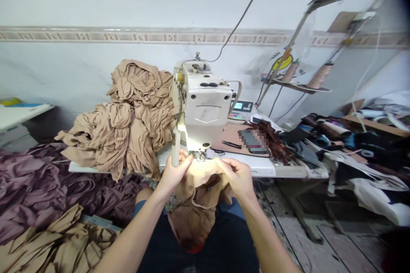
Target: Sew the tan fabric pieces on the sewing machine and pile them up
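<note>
Both my hands hold a tan fabric piece [195,213] at the front of a white sewing machine [205,106]. My left hand [175,171] pinches the cloth's left edge just below the needle area. My right hand [237,175] grips the right edge, fingers curled over it. The cloth hangs down into my lap. The lamp under the machine head lights the fabric between my hands.
A big heap of tan fabric [128,123] lies on the machine table to the left. Purple cloth [38,187] and more tan cloth [54,243] are piled at lower left. Scissors [231,144], brown strips [275,140], thread cones [320,76] and clutter lie to the right.
</note>
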Demonstrator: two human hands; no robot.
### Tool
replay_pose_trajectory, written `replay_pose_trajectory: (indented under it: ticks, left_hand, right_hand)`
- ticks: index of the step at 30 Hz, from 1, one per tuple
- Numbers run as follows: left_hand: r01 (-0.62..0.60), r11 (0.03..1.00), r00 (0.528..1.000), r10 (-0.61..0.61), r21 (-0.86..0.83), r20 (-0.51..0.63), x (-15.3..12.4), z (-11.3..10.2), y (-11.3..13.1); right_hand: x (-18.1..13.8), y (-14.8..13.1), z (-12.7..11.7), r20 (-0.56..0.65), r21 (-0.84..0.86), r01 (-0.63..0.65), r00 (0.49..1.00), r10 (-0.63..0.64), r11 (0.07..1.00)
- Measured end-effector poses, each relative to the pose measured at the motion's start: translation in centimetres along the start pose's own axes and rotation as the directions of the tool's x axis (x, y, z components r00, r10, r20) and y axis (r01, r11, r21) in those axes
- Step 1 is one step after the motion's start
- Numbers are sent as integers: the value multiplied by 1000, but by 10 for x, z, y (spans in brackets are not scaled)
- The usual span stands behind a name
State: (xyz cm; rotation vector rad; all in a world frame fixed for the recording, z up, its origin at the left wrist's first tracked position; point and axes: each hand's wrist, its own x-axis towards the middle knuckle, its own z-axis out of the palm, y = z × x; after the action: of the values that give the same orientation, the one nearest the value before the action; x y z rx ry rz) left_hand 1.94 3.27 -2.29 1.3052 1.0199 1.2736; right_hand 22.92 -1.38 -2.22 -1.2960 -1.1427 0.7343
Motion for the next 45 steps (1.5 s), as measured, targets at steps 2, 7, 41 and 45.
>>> replay_pose_trajectory:
  ticks: [2, 7, 41, 45]
  left_hand:
    - [-7, 1000, 1000, 7, 10, -25, -1, 1, -3]
    - [-136, 925, 980, 177, 354, -87, -37, -17, -17]
    - [13, 977, 983, 26, 215, -180, -113, -38, -13]
    - [238, 958, 950, -263, -158, -167, -128, -18, -50]
  right_hand:
    - [-6, 4, -1, -5, -25, 25, 1000, -25, 999]
    - [-35, 34, -17, 51, -81, 10, 999, -6, 997]
    - [-109, 50, -16, 190, -132, -44, 979, 69, 990]
    - [-136, 36, 16, 83, -99, 58, 995, -50, 993]
